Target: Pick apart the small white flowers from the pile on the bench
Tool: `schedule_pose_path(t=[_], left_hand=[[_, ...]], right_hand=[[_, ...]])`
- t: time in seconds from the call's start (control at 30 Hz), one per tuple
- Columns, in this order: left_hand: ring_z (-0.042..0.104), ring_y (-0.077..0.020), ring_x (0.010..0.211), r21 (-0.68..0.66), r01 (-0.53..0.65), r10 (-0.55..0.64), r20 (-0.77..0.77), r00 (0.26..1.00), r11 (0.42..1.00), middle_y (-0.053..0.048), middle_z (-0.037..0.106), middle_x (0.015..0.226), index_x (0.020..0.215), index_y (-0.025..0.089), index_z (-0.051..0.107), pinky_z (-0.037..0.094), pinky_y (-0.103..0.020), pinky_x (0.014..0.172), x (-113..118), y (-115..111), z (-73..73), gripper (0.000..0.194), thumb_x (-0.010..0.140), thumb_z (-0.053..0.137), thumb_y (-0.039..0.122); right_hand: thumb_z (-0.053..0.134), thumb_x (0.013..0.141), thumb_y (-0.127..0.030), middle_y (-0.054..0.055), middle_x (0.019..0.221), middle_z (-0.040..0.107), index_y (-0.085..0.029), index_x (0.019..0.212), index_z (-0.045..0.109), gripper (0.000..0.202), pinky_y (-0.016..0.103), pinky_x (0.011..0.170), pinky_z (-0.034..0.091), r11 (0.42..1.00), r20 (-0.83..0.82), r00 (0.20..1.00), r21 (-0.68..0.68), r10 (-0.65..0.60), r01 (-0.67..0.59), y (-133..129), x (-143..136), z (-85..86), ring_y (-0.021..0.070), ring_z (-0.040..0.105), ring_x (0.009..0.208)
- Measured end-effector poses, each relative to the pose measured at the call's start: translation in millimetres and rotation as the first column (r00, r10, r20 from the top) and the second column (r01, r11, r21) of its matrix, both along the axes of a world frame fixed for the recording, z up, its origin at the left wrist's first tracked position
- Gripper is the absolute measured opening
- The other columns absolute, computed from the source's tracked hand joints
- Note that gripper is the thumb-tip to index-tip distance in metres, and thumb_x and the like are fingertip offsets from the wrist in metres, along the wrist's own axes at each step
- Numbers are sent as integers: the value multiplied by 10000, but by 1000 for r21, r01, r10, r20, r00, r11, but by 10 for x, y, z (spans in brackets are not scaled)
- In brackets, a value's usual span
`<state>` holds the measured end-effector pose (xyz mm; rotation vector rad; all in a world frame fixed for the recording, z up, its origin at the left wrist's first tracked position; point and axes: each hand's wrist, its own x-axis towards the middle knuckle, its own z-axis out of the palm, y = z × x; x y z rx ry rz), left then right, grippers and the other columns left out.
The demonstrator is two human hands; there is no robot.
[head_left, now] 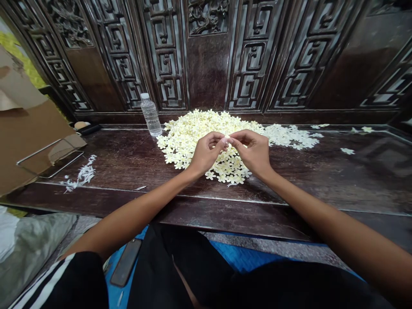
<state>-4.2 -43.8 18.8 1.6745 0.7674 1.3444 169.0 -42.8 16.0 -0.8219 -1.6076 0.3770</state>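
A wide heap of pale yellow-white flowers lies on the dark wooden bench, against its carved back. Over the front of this heap my left hand and my right hand meet, fingertips nearly touching. Both hands are closed in a pinch. A small pale piece, which looks like part of a flower, shows between the fingertips; the fingers hide most of it. Whiter, flatter flowers spread out to the right of the heap.
A clear bottle with a white cap stands left of the heap. Thin white stems and a wire frame lie further left, beside a cardboard box. A phone rests on the blue surface below the bench.
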Motion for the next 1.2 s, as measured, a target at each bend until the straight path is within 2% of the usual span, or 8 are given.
schedule_pose_path(t=[0.1, 0.23, 0.43, 0.57, 0.77, 1.0, 1.2], left_hand=[[699, -154, 844, -5, 0, 0, -14, 1000, 1000, -83, 725, 958, 1000, 149, 662, 559, -294, 757, -6, 16, -23, 362, 981, 669, 511], [684, -146, 820, 2, 38, -38, -16, 999, 999, -68, 713, 912, 976, 151, 654, 554, -294, 757, -15, 46, -58, 399, 976, 662, 551], [658, -131, 776, -5, 131, -131, -24, 991, 991, -49, 684, 854, 914, 157, 639, 541, -269, 706, -25, 74, -79, 463, 973, 628, 616], [664, -134, 785, -60, 175, -175, 11, 985, 983, -61, 696, 890, 921, 162, 635, 554, -267, 696, -9, 77, -94, 481, 961, 631, 641], [663, -130, 776, -90, 235, -228, 81, 970, 968, -59, 679, 923, 971, 169, 638, 565, -269, 671, 23, 53, -90, 420, 964, 664, 588], [647, -124, 766, -74, 226, -221, 71, 973, 971, -41, 656, 882, 978, 162, 645, 566, -265, 670, 8, 64, -56, 466, 890, 745, 609], [650, -120, 767, -96, 248, -239, 100, 966, 964, -51, 685, 919, 982, 169, 647, 557, -260, 670, 3, 66, -47, 476, 884, 742, 626]], right_hand=[[825, 854, -586, 60, 838, 767, -213, 867, 781, 376, 372, 673, 561, 1000, 36, 999, -5, -4, 4, 11, 4, -4, 221, 699, 749], [821, 858, -589, 37, 757, 702, -212, 810, 722, 393, 329, 591, 497, 998, 60, 997, -30, 50, -48, 22, 31, 14, 190, 630, 677], [733, 944, -546, 12, 687, 603, -214, 772, 660, 381, 309, 549, 377, 998, 190, 980, 1, 56, -57, -10, 64, 72, 160, 501, 618], [701, 958, -573, 5, 681, 579, -221, 758, 641, 410, 312, 563, 357, 998, 198, 978, 14, 58, -62, -10, 71, 71, 155, 482, 619], [668, 961, -640, -9, 658, 513, -225, 730, 585, 482, 314, 563, 322, 999, 174, 984, 17, 40, -44, 3, 73, 56, 150, 432, 607], [604, 963, -720, 1, 683, 544, -227, 754, 587, 535, 319, 557, 325, 997, 182, 981, 20, 69, -74, -2, 68, 85, 155, 436, 603], [517, 1013, -712, -3, 670, 520, -230, 760, 534, 544, 333, 578, 314, 995, 268, 963, 91, 20, -46, 4, 82, 125, 158, 433, 598]])
